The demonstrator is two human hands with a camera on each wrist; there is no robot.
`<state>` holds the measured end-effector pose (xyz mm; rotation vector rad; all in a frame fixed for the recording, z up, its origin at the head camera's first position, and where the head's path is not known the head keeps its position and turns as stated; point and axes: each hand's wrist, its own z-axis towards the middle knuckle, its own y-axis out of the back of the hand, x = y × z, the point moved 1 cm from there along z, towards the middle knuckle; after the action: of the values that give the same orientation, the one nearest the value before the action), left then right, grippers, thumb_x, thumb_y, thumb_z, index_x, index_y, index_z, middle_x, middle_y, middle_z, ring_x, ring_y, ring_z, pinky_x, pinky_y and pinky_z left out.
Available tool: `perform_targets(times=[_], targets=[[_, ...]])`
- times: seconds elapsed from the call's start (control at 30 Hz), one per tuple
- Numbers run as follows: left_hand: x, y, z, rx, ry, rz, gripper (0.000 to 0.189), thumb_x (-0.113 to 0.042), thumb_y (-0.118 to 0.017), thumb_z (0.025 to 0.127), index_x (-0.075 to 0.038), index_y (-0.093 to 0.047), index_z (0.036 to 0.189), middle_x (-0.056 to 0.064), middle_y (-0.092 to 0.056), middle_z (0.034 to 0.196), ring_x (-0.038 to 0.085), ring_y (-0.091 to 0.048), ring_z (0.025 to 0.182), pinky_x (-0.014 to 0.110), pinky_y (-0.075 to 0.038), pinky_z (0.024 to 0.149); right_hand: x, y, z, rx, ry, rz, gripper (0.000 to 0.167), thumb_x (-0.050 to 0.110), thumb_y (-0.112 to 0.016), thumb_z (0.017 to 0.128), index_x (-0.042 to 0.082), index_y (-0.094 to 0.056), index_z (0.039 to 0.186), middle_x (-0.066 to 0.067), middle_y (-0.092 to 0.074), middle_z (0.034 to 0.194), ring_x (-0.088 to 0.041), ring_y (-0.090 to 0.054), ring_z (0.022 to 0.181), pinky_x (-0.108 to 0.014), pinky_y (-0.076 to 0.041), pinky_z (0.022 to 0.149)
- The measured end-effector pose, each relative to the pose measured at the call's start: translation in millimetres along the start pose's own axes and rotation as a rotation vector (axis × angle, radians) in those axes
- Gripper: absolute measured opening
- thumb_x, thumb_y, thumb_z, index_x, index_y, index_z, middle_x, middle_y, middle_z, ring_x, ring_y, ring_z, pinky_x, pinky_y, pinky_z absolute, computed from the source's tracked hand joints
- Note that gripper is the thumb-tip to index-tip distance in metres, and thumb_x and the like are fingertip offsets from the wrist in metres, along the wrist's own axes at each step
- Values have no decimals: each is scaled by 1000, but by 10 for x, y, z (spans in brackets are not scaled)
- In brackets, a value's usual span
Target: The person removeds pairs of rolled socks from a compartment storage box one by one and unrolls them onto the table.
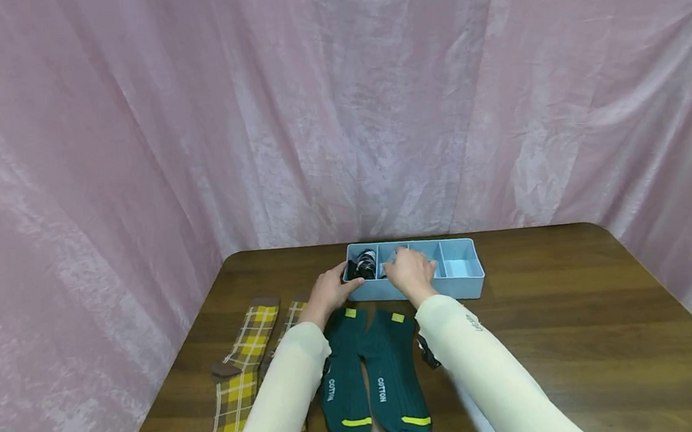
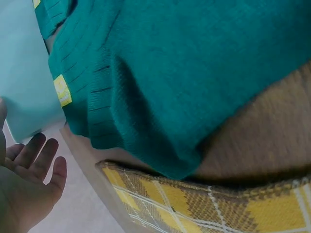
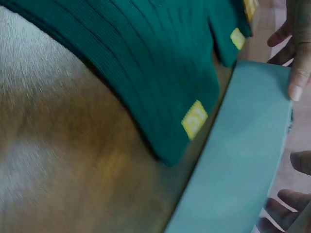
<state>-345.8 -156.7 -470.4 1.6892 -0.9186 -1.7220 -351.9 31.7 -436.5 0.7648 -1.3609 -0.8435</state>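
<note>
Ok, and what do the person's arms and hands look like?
The long, pale cream fabric left sleeve matches the right sleeve, which bears small dark lettering near its cuff. A small black object shows beside that cuff. The left hand and right hand are bare.

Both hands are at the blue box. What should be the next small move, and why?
I would probably lift the right hand out of the blue box towards the green socks: it seems to hold nothing, a dark bundle already sits inside at the left end, and the socks lie flat just before the box.
</note>
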Motion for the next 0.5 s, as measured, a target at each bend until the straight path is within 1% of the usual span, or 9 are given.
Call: perform_targets(times=[0.17,0.2,0.27,0.3,0.33,0.4,0.47,0.5], targets=[[-33,-9,-7,5,0,-4,71,-46,-61,97,-10,-37,154,16,-46,149,37,-45,134,52,-37,107,-63,-75,3,-46,-38,-1,48,37,-64,95,9,-62,134,-15,-64,125,-39,-51,119,-66,-19,107],[-41,-8,-6,4,4,-6,71,-46,-61,97,-10,-37,154,16,-46,149,36,-45,134,52,-37,108,-70,-84,7,-60,-33,3,47,35,-64,95,9,-62,134,-15,-65,125,-39,-52,119,-66,-19,107],[-52,-6,-5,2,9,-11,70,-45,-61,97,-11,-37,154,16,-46,149,36,-45,134,52,-37,107,-74,-101,19,-90,-3,16,44,32,-63,96,8,-62,134,-15,-64,125,-39,-53,118,-62,-23,108],[-54,-3,-5,2,9,-9,70,-45,-61,97,-10,-38,154,16,-46,149,37,-45,133,52,-37,107,-67,-108,25,-106,16,34,43,29,-63,96,7,-63,133,-16,-65,124,-39,-54,117,-59,-28,107],[-56,-1,-8,1,10,-10,70,-45,-61,97,-10,-38,154,17,-46,149,37,-45,133,52,-38,107,-56,-113,30,-120,33,52,42,27,-64,96,6,-63,132,-17,-65,123,-38,-56,116,-55,-34,105],[-54,5,-16,-4,11,-11,70,-45,-62,97,-10,-38,153,17,-47,148,37,-45,133,52,-38,106,-29,-123,37,-143,68,70,39,21,-63,95,3,-64,130,-19,-66,121,-38,-59,111,-50,-44,97],[-50,11,-31,-8,13,-14,70,-45,-62,97,-10,-39,153,17,-47,148,37,-45,133,52,-38,107,1,-137,34,-143,65,76,37,19,-63,95,3,-64,129,-19,-67,116,-38,-62,105,-51,-47,92],[-44,14,-39,-11,13,-16,70,-45,-62,97,-10,-39,153,17,-47,148,38,-45,133,52,-38,106,16,-147,30,-143,50,72,38,18,-63,94,3,-64,129,-19,-68,114,-38,-62,103,-51,-46,92]])
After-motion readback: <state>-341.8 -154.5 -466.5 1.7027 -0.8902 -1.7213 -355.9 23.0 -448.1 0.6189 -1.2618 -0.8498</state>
